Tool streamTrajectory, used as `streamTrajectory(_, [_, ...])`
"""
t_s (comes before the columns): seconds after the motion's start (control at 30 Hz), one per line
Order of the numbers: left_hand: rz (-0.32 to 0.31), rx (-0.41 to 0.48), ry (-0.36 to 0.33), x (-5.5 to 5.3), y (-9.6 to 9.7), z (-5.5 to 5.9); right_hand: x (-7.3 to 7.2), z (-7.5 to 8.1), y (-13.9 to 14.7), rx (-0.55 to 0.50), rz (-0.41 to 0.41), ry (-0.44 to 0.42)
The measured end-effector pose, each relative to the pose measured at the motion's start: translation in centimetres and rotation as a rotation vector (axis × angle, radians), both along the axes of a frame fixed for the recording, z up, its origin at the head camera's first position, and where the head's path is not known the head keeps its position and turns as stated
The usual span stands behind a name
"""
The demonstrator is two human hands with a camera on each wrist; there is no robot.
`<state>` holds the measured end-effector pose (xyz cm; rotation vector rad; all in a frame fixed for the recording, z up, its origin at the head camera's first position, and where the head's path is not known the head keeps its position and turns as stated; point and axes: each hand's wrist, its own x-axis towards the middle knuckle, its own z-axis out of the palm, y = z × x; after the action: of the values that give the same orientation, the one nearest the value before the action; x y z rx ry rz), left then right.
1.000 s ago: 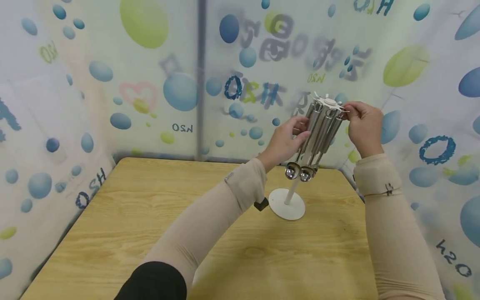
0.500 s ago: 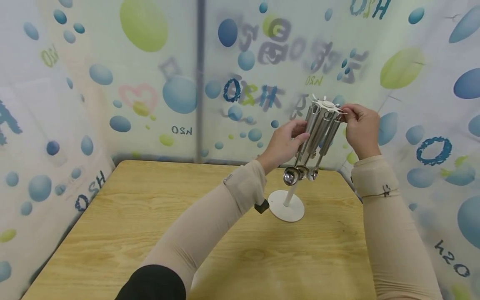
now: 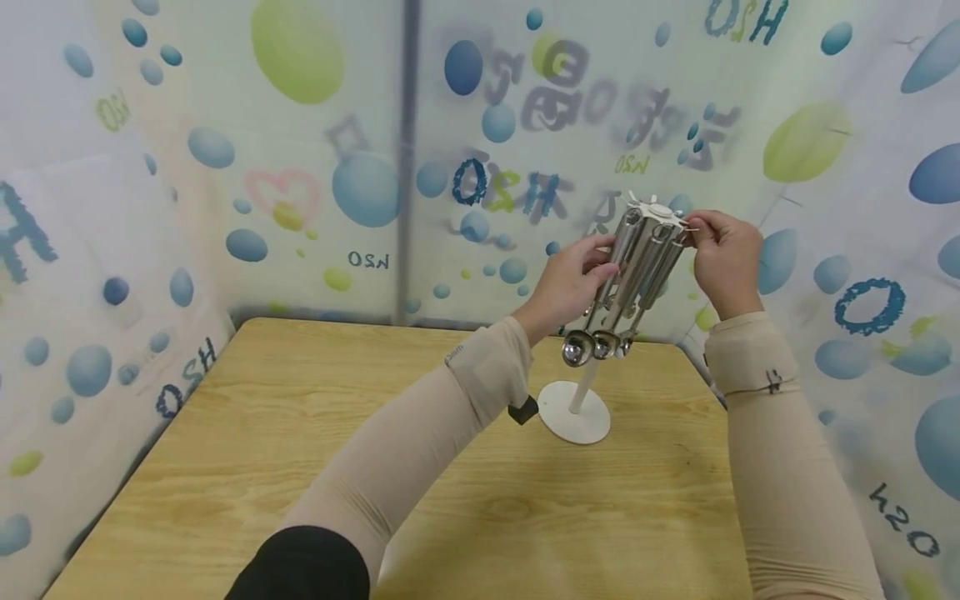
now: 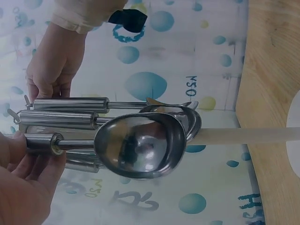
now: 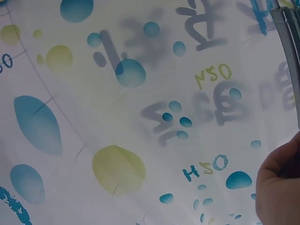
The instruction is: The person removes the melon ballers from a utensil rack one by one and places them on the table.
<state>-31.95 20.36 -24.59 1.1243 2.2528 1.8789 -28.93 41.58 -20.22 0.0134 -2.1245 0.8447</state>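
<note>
A white rotating utensil stand (image 3: 660, 212) rises from a round base, with several steel utensils hung around its spoked top. At its left side my left hand (image 3: 566, 282) holds the handle of a metal scoop (image 4: 140, 146), thumb on one side and fingers on the other. The scoop's deep oval bowl points down toward the base. My right hand (image 3: 727, 257) pinches at a hook on the top's right edge, its fingertips partly hidden. In the left wrist view, more steel handles (image 4: 70, 104) hang beside the scoop. The right wrist view catches only part of the right hand (image 5: 281, 180).
The stand's white disc base (image 3: 561, 417) rests on a wooden table (image 3: 450, 500) toward the back right. Printed curtains (image 3: 300, 167) with bubbles and lettering close off the back and both sides.
The hanging utensils have turned a little about the pole, so different bowls face forward. Both hands stay at nearly the same places on the stand.
</note>
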Motion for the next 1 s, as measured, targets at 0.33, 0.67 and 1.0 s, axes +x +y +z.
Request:
streamTrajectory(0.33, [0.059,0.050,-0.011,-0.5,-1.4,-0.6,0.3,0.1,0.1,-0.007,-0.031,-0.030])
streamTrajectory(0.67, [0.126,0.114,-0.034,-1.6,-3.3,-2.7,0.5,0.2,0.1,-0.007,-0.045,-0.053])
streamTrajectory(1.0, [0.212,0.068,-0.081,-3.0,-4.7,-6.2,0.4,0.0,-0.3,-0.001,-0.054,-0.065])
